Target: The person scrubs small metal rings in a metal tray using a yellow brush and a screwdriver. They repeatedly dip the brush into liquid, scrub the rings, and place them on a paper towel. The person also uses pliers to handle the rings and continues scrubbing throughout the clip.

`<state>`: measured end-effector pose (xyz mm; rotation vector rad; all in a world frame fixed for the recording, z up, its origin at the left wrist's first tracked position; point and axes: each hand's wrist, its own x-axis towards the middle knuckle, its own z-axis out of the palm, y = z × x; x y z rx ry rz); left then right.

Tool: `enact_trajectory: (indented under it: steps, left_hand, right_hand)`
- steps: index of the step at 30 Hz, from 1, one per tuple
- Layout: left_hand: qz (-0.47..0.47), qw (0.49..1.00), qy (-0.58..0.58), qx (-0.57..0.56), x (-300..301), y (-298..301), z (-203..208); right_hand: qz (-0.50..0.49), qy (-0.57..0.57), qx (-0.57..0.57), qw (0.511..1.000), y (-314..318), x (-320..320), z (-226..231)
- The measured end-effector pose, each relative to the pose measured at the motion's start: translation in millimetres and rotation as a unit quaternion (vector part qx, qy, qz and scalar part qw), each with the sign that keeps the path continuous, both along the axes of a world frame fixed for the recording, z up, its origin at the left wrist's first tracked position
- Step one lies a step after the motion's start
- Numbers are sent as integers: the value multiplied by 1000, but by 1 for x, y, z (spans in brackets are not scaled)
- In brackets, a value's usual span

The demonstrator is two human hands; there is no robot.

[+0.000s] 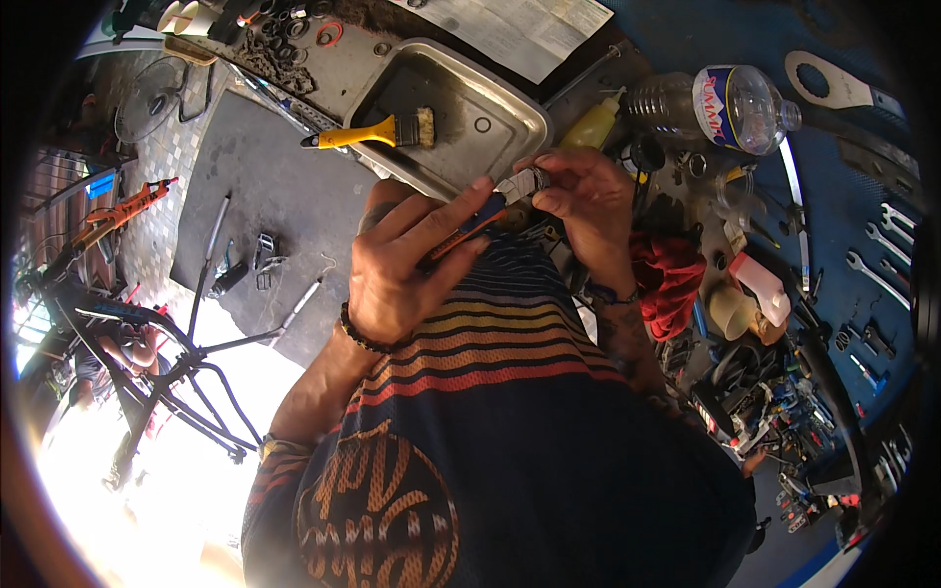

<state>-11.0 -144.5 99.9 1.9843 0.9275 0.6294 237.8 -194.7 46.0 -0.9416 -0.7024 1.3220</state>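
My left hand (404, 257) is wrapped around the blue-and-orange handle of a hand tool (469, 231), whose flat silver end points toward my right hand. Its exact kind is not clear. Between the fingertips of my right hand (594, 204) sits a small round metal part (537, 179), and the tool's silver end meets it or lies right beside it. Both hands are close together, over my striped shirt at the tray's near edge. In the shallow metal tray (524, 110) lie a dark ring (482, 124) and the bristles of a yellow-handled paintbrush (365, 133).
Right of the tray are a clear plastic bottle (750, 110), a yellowish squeeze bottle (591, 123) and a red rag (668, 284). Wrenches (877, 276) hang on the blue panel. A dark bicycle frame (167, 363) stands at left, near a grey mat (265, 196).
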Motion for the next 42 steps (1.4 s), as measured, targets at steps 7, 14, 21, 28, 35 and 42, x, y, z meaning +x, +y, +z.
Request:
enact_trajectory:
  steps: [7,14,21,28,35,42]
  left_hand:
    - [37,999,-16,-27,-2,-3,-6]
    - [74,986,151,-9,11,20,-53]
    - [66,961,267,-10,30,37,-79]
    - [63,966,249,-24,29,34,-87]
    - [75,972,224,-9,25,32,-88]
    - [90,973,212,-22,16,33,-82]
  right_hand:
    - [-20,31,-9,999,-2,-5,-5]
    - [-72,-179,-109,975,15,1,-26]
    - [-28,-405,-54,912,29,1,-24]
    - [118,-462,-85,875,54,-7,-32]
    - [88,-536,-65,837,63,-3,-46]
    - [53,-608,14,792,65,-7,-52]
